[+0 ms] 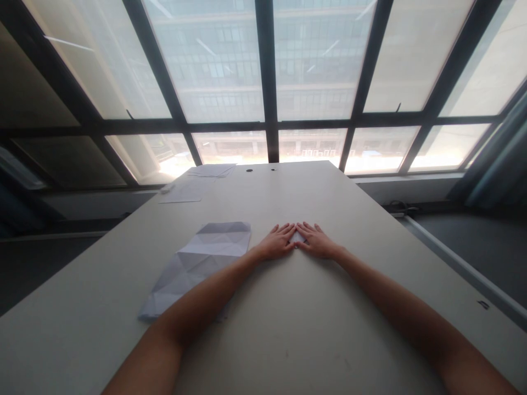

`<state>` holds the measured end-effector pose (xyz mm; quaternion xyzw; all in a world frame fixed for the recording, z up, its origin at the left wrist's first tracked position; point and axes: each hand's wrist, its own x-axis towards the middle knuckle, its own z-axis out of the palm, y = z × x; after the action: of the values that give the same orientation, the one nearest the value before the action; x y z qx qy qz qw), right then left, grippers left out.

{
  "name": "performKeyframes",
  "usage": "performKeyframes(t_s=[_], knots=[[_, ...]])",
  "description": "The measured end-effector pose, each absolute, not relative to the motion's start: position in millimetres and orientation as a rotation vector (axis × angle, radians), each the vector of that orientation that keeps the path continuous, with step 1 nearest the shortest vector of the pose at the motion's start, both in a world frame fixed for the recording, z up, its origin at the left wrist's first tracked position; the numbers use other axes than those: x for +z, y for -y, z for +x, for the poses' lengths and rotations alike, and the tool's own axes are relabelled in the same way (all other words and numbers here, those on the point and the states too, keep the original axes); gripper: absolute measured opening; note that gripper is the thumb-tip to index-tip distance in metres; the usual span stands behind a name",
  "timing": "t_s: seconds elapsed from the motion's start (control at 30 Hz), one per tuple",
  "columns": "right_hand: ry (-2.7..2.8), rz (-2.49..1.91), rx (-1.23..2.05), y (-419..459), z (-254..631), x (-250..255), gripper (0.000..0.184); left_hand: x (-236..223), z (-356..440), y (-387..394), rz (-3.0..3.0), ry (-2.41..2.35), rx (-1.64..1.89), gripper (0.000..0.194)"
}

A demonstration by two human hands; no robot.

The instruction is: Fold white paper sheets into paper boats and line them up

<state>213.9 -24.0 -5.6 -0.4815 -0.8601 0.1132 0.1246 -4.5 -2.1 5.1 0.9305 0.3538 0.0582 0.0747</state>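
Both hands lie flat on the white table (263, 307), close together near its middle. My left hand (278, 241) has its fingers stretched out and spread, palm down. My right hand (316, 241) mirrors it, also open and flat. Between them shows a small piece of folded white paper (297, 237), its edges covered by the fingers and thumbs, so its full shape is hidden. To the left lies a larger creased sheet of paper (214, 241), with fold lines across it. My left forearm passes over its lower right part.
Flat white sheets (183, 191) lie at the far left of the table. Two small round holes, one a dark cable hole (249, 170), sit near the far edge. A dark-framed window (269, 82) rises behind. A small dark mark (483, 304) is near the right edge.
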Motion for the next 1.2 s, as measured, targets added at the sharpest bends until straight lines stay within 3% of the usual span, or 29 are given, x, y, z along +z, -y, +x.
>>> performKeyframes(t_s=[0.37,0.6,0.83,1.07,1.2], knots=[[2.384,-1.458,0.367,13.3,209.7,-13.8,0.056,4.4,-5.8,0.6,2.782,-1.042,0.224,0.07],[2.365,-1.487,0.332,13.4,207.7,-15.0,0.054,0.7,-3.7,-5.6,2.702,-1.09,0.331,0.054],[2.414,-1.451,0.3,23.6,209.1,-7.5,0.062,-1.0,-1.6,-8.1,2.679,-1.118,0.412,0.046],[2.438,-1.445,0.302,26.5,208.9,-3.9,0.073,-3.1,-3.3,-2.9,2.728,-1.188,0.311,0.063],[2.383,-1.527,0.267,22.8,207.9,-8.3,0.082,-5.9,-3.7,-4.5,2.725,-1.229,0.271,0.064]])
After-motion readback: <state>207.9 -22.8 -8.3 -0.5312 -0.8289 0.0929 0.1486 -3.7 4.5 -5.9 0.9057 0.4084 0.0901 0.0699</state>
